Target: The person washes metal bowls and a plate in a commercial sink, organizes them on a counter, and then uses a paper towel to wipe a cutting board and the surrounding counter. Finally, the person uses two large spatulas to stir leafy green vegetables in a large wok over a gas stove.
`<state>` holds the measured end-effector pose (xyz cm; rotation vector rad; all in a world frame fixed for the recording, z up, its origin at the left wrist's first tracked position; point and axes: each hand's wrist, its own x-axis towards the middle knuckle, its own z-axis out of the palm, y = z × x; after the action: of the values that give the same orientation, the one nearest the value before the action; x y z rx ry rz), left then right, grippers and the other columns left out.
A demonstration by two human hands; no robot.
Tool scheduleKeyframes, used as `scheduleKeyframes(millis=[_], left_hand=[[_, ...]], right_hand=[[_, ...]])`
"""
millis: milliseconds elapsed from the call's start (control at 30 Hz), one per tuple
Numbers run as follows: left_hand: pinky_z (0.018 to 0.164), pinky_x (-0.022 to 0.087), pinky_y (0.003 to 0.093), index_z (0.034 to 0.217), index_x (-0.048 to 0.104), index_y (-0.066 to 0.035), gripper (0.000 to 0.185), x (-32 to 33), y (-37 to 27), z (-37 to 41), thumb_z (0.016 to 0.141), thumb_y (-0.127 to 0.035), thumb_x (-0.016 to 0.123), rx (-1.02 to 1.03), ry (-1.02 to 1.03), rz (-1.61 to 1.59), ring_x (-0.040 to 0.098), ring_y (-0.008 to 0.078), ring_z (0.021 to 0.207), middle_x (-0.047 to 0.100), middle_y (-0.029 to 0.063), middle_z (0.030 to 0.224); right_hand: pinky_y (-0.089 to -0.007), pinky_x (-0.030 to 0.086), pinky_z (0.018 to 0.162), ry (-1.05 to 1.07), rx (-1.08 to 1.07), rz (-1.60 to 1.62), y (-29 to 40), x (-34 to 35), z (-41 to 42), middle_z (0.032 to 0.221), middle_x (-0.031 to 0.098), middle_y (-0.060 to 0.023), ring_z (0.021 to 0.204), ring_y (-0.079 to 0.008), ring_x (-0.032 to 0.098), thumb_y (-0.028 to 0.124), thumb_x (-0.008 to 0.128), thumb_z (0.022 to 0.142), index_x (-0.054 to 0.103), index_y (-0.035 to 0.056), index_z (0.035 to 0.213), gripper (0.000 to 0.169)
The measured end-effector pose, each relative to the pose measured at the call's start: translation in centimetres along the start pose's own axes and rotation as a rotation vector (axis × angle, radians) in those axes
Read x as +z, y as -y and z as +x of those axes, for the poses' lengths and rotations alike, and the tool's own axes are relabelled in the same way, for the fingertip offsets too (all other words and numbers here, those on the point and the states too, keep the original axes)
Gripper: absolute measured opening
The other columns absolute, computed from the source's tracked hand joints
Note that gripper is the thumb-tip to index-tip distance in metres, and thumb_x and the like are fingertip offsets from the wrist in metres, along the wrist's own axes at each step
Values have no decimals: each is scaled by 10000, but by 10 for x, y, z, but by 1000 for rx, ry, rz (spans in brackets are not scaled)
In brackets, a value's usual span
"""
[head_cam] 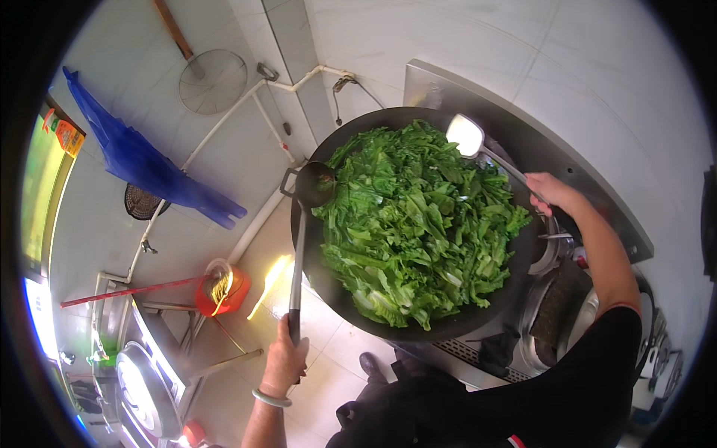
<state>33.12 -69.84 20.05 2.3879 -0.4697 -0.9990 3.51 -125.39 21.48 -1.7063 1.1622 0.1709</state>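
A large dark wok (369, 327) holds a heap of chopped leafy greens (420, 224). My left hand (284, 358) grips the black handle of a long ladle (316, 185), whose bowl rests at the wok's left rim, against the leaves. In my right hand (552, 193) is the handle of a metal wok spatula (466, 135); its bright blade lies at the upper right edge of the heap. Both hands are outside the wok, one on each side. The underside of the ladle bowl and part of the spatula handle are hidden.
A steel stove backsplash (521, 129) curves behind the wok. Metal pans (532, 319) and a black cloth (498, 350) are at the right. An orange bucket (238, 291) stands on the floor at left, near a steel sink (148, 392). A wire strainer (213, 82) and blue gloves (145, 162) hang on the wall.
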Motion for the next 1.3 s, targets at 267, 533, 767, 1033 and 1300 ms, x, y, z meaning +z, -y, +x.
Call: scheduleKeyframes(millis=[267,533,767,1033,1300], left_hand=[[387,495,317,1434,326,-65,621,26,-24,-16,868,-88,581,-102,33,-185,576,166,447,595,103,682],[387,501,326,1451,290,-31,644,29,4,-32,878,-95,576,-37,-38,-185,585,187,441,603,111,626],[401,500,337,1436,298,-33,618,10,39,-35,880,-121,554,122,-6,-69,595,212,440,605,121,607],[649,538,501,1411,314,-59,619,27,74,-46,854,-165,562,315,194,130,652,415,651,654,235,728],[400,514,353,1458,252,-30,673,14,70,-56,871,-101,574,361,311,109,605,220,438,616,142,622]], right_hand=[[-283,375,334,167,-9,-595,169,25,89,616,479,-10,405,-107,424,231,424,1013,549,115,1076,182],[-419,519,535,144,-442,-1195,200,129,22,713,607,-126,624,-252,638,198,503,978,551,90,1227,276],[-439,521,538,-51,-445,-1306,138,171,-147,717,631,-133,619,-290,653,61,526,897,458,89,1375,483],[-418,529,587,-221,-304,-1390,50,210,-298,766,628,-140,655,-288,658,92,506,900,386,88,1475,588],[-408,492,582,-234,-68,-1164,89,201,-420,651,577,-133,602,-269,608,166,564,933,528,137,1396,465]])
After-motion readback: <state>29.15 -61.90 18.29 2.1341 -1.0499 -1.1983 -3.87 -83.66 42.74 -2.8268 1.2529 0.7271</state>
